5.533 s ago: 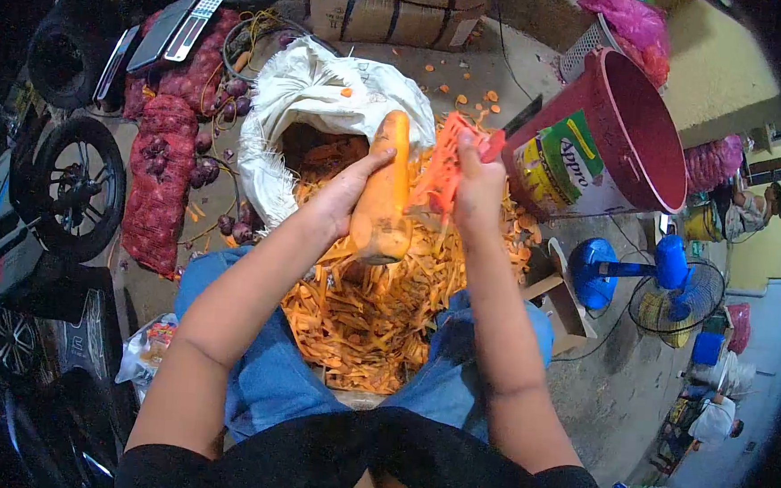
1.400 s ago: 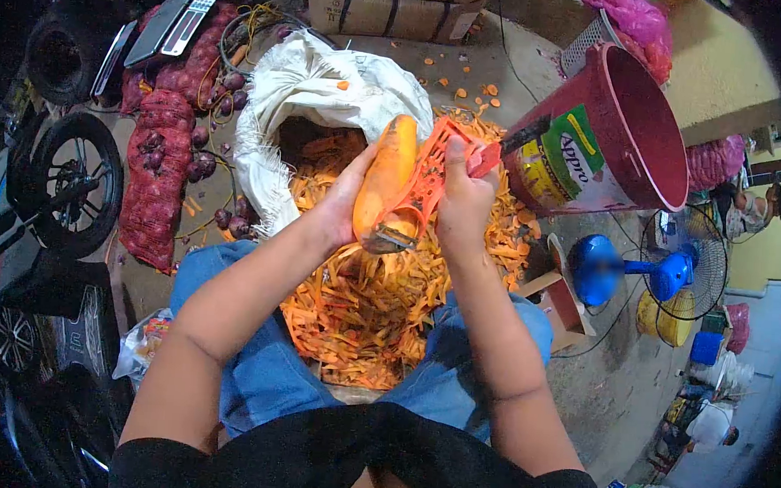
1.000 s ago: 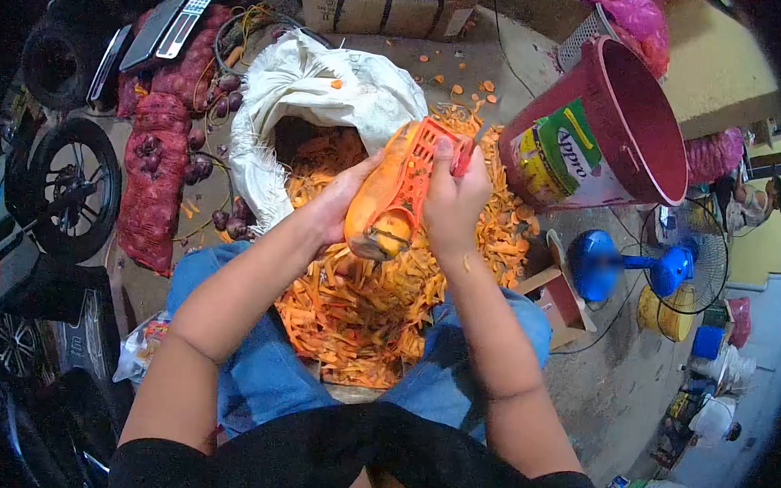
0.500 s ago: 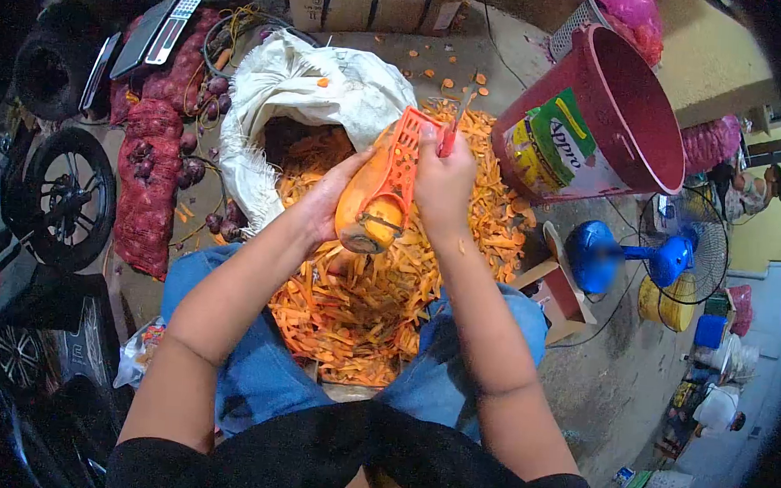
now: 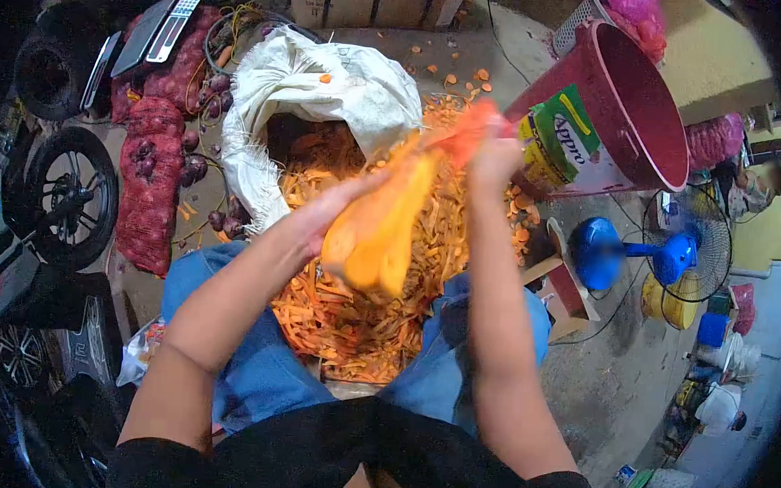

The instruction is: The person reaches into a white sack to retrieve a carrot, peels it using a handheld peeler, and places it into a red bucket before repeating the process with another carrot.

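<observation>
Above peelings heaped on floor: large carrot, left hand curled round its side; red peeler, blurred, gripped in right hand by carrot's far end, contact unclear. Step apparently peeling; next stroke calls for peeler laid against carrot.

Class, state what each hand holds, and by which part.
The left hand holds a carrot by its left side; the right hand holds a red peeler, too blurred to tell by which part.

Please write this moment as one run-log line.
left hand: holds carrot | right hand: grips peeler, blurred | below: orange peelings
</observation>
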Motion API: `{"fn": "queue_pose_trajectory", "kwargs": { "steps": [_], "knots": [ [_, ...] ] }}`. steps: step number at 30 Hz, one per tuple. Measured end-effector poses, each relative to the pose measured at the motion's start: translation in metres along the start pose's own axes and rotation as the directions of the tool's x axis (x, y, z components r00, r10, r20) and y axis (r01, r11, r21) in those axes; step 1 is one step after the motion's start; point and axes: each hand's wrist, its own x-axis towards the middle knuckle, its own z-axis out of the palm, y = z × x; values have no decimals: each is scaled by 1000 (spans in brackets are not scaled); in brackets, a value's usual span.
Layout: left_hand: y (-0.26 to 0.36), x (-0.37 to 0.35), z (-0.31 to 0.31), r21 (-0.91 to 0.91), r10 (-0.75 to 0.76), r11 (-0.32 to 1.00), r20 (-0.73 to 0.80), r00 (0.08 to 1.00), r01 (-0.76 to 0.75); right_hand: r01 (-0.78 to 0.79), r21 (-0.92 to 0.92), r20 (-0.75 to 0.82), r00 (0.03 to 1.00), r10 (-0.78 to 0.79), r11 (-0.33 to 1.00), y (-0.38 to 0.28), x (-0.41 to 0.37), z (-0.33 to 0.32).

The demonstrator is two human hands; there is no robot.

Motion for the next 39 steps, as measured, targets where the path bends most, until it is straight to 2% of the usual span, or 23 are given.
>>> {"fn": "queue_pose_trajectory", "kwargs": {
  "steps": [1, 2, 3, 4, 6, 7, 8, 10, 12, 14, 18, 20, 21, 23, 27, 29, 30, 33, 35, 37, 39],
  "knots": [
    [-8, -5, 8, -54, -58, 997, -51, 997, 55, -117, 117, -31, 992, 121, 986, 24, 22, -8],
    [-10, -7, 4, -49, -60, 997, -54, 997, 58, -216, -10, -147, 966, 212, 976, 22, 28, -13],
    [-12, -7, -2, -62, -117, 991, -8, 993, 116, -139, -91, -223, 968, 116, 986, 22, 29, -15],
    [-12, -6, -6, -72, -171, 982, 42, 984, 174, -140, -93, -227, 967, 116, 986, 20, 30, -16],
    [-8, -7, -6, -81, -189, 978, 70, 979, 194, -54, 3, -306, 951, 52, 999, 15, 29, -16],
    [-4, -8, -6, -65, -154, 985, 73, 985, 159, -51, 6, -301, 952, 50, 999, 14, 29, -15],
    [-2, -11, -6, -47, -119, 991, 77, 990, 123, -76, 202, -301, 944, 136, 976, 14, 31, -15],
    [6, -19, -3, -79, -120, 989, 92, 989, 127, -112, 565, -250, 921, 299, 817, 13, 35, -16],
    [10, -24, -5, -111, -118, 985, 110, 987, 130, -129, 518, -245, 925, 291, 845, 12, 37, -21],
    [11, -25, -9, -71, -100, 991, 183, 978, 114, -255, 609, -103, 914, 393, 751, 9, 37, -26],
    [11, -24, -8, -36, -54, 997, 161, 986, 61, -233, 706, -4, 943, 333, 668, -22, 25, -27],
    [8, -23, -8, 32, -13, 999, 68, 998, 11, -248, 677, 22, 948, 319, 692, -26, 22, -29],
    [8, -23, -6, 32, -13, 999, 69, 998, 11, -264, 647, 49, 951, 306, 715, -27, 22, -30],
    [7, -23, -4, 15, -82, 997, 147, 986, 81, -222, 648, 23, 962, 273, 728, -27, 22, -28],
    [2, -18, -6, 17, -70, 998, 147, 987, 68, -108, 663, -37, 984, 177, 741, -18, 26, -32],
    [4, -18, -9, -4, -109, 993, 269, 957, 114, -152, 663, -7, 978, 209, 733, -18, 29, -39],
    [3, -18, -10, -3, -110, 993, 270, 957, 115, -197, 662, 26, 970, 241, 723, -19, 30, -41],
    [0, -19, -9, 43, -55, 998, 299, 953, 44, -154, 710, -9, 974, 228, 687, -26, 28, -42],
    [-2, -19, -7, 191, -6, 979, 378, 926, -71, -167, 717, 18, 975, 221, 677, -35, 24, -42],
    [-2, -17, -5, 230, -39, 972, 384, 923, -54, -179, 722, 43, 976, 214, 668, -36, 23, -42],
    [-2, -15, -5, 271, -75, 962, 387, 919, -36, -97, 716, -8, 989, 147, 692, -35, 25, -39]
  ]
}}
